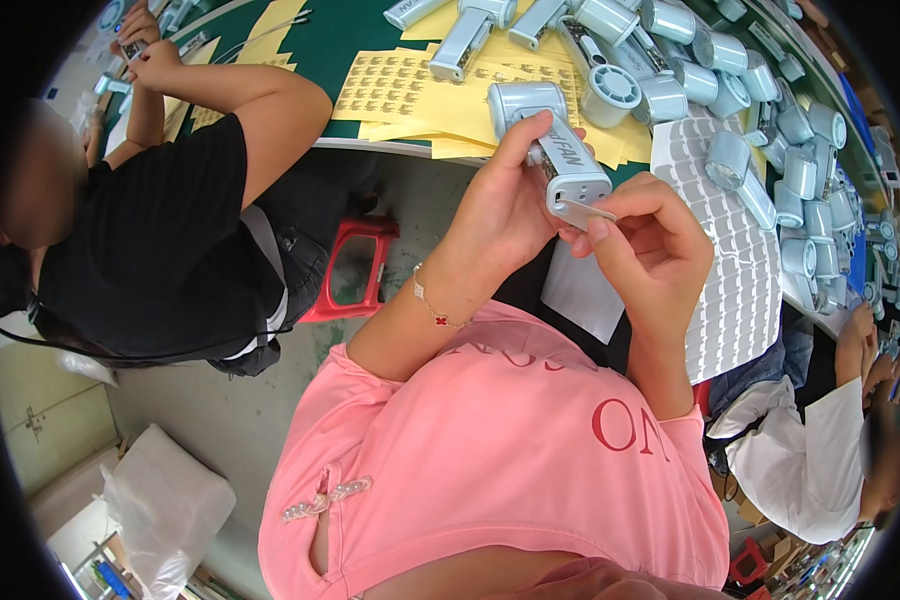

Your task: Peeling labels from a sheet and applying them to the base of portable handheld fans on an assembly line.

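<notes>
My left hand (502, 205) is wrapped around a light blue handheld fan (573, 165), its thumb along the handle. The fan's round head points away from me, and the flat end of the handle, dotted with small holes, faces me. Between my right hand's (660, 235) thumb and fingertips is a small grey oval sticker (582, 214). The sticker lies against or just in front of the handle's end; I cannot tell whether it is stuck down. Under my right wrist hangs a sheet of white and grey stickers (725, 270), partly over the table edge.
Similar light blue fans (660, 55) are heaped across the far and right side of the green table (315, 55). Yellow sticker sheets (390, 90) lie under them. A co-worker in black (150, 210) sits at left near a red stool (355, 265); another person in white (805, 460) is at right.
</notes>
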`<state>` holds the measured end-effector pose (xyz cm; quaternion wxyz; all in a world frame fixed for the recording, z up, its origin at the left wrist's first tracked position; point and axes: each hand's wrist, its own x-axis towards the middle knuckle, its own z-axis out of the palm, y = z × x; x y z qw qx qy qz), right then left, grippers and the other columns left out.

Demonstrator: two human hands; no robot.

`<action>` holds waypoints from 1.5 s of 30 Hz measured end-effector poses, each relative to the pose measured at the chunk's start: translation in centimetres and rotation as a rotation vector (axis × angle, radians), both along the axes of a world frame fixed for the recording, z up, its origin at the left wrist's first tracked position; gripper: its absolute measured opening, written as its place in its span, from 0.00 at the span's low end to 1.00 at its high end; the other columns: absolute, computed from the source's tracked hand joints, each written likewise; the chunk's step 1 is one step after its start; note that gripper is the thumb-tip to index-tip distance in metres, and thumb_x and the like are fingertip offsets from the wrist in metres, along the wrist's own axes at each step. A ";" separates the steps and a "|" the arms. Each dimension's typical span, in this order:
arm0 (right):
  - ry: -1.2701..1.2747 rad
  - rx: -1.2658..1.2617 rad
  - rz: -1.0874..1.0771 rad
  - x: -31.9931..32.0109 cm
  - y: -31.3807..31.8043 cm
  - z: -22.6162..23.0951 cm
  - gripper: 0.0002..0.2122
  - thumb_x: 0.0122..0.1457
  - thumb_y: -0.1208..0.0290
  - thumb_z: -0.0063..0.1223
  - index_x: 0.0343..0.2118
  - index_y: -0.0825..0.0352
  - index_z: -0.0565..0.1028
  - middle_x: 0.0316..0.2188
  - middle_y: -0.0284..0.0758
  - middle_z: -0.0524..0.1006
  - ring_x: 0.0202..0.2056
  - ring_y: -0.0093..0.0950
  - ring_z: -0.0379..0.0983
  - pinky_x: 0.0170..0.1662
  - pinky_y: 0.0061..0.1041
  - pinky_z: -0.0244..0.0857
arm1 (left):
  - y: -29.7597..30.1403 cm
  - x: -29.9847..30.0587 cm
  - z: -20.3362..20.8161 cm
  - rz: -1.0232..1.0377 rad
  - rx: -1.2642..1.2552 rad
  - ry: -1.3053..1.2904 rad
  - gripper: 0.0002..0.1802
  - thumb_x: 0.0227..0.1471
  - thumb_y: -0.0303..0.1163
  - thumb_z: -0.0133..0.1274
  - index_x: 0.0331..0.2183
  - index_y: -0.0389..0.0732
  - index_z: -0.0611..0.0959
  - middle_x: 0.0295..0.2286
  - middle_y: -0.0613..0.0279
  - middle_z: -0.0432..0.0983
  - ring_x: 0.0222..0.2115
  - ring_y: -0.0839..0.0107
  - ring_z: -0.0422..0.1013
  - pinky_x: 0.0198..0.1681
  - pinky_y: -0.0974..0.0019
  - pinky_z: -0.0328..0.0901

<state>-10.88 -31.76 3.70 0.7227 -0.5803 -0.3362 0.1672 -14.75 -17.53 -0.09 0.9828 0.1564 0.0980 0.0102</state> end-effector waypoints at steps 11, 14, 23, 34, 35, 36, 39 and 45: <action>-0.010 -0.013 -0.008 0.0 0.0 0.0 0.04 0.53 0.86 0.51 0.32 0.76 0.73 0.31 0.37 0.74 0.32 0.23 0.75 0.35 0.19 0.73 | 0.0 0.1 -0.3 0.007 -0.015 0.028 0.25 0.55 0.45 0.50 0.46 0.34 0.71 0.34 0.57 0.73 0.31 0.69 0.72 0.26 0.68 0.66; -0.018 -0.014 -0.020 -0.1 0.1 -0.1 0.04 0.53 0.87 0.51 0.32 0.76 0.73 0.32 0.37 0.74 0.32 0.23 0.76 0.35 0.19 0.73 | 0.2 0.2 -0.5 0.007 -0.042 0.014 0.25 0.55 0.43 0.51 0.46 0.34 0.70 0.35 0.57 0.73 0.33 0.68 0.72 0.28 0.68 0.68; -0.007 -0.037 -0.064 -0.3 0.3 -0.2 0.03 0.53 0.87 0.51 0.31 0.76 0.73 0.32 0.36 0.73 0.32 0.22 0.76 0.37 0.18 0.73 | 0.1 0.3 -0.9 0.045 -0.123 -0.007 0.22 0.55 0.39 0.51 0.47 0.37 0.67 0.38 0.56 0.70 0.40 0.66 0.70 0.36 0.64 0.70; 0.031 -0.092 -0.119 -0.7 0.5 0.0 0.03 0.54 0.86 0.53 0.31 0.75 0.73 0.31 0.35 0.73 0.32 0.20 0.75 0.35 0.18 0.73 | -0.2 -0.2 -1.1 0.068 -0.061 -0.032 0.23 0.55 0.41 0.51 0.47 0.36 0.68 0.37 0.56 0.72 0.37 0.67 0.71 0.30 0.65 0.70; 0.038 -0.092 -0.123 -0.7 0.5 0.0 0.02 0.54 0.86 0.53 0.31 0.75 0.73 0.31 0.35 0.73 0.32 0.20 0.75 0.35 0.18 0.73 | 0.0 -0.2 -1.1 0.046 -0.086 -0.034 0.23 0.55 0.42 0.51 0.47 0.37 0.68 0.37 0.56 0.72 0.37 0.67 0.71 0.29 0.65 0.69; 0.037 -0.092 -0.124 -0.7 0.5 0.0 0.02 0.54 0.86 0.53 0.31 0.75 0.73 0.30 0.35 0.73 0.32 0.20 0.75 0.35 0.18 0.73 | 0.1 -0.3 -1.1 0.024 -0.082 -0.055 0.23 0.55 0.42 0.52 0.47 0.37 0.68 0.37 0.56 0.72 0.37 0.67 0.71 0.28 0.66 0.69; 0.034 -0.084 -0.125 -0.7 0.6 0.0 0.03 0.54 0.86 0.53 0.31 0.75 0.73 0.30 0.34 0.73 0.31 0.20 0.75 0.35 0.17 0.73 | 0.2 -0.5 -1.0 -0.007 -0.075 -0.086 0.24 0.55 0.43 0.52 0.47 0.37 0.68 0.37 0.57 0.72 0.38 0.68 0.71 0.28 0.66 0.69; 0.034 -0.110 -0.160 -0.7 0.8 -0.2 0.04 0.52 0.83 0.58 0.29 0.74 0.73 0.29 0.33 0.74 0.29 0.18 0.74 0.32 0.15 0.71 | -0.9 -0.2 -0.2 0.182 0.082 0.117 0.19 0.56 0.47 0.48 0.41 0.42 0.72 0.31 0.63 0.73 0.31 0.71 0.70 0.25 0.65 0.64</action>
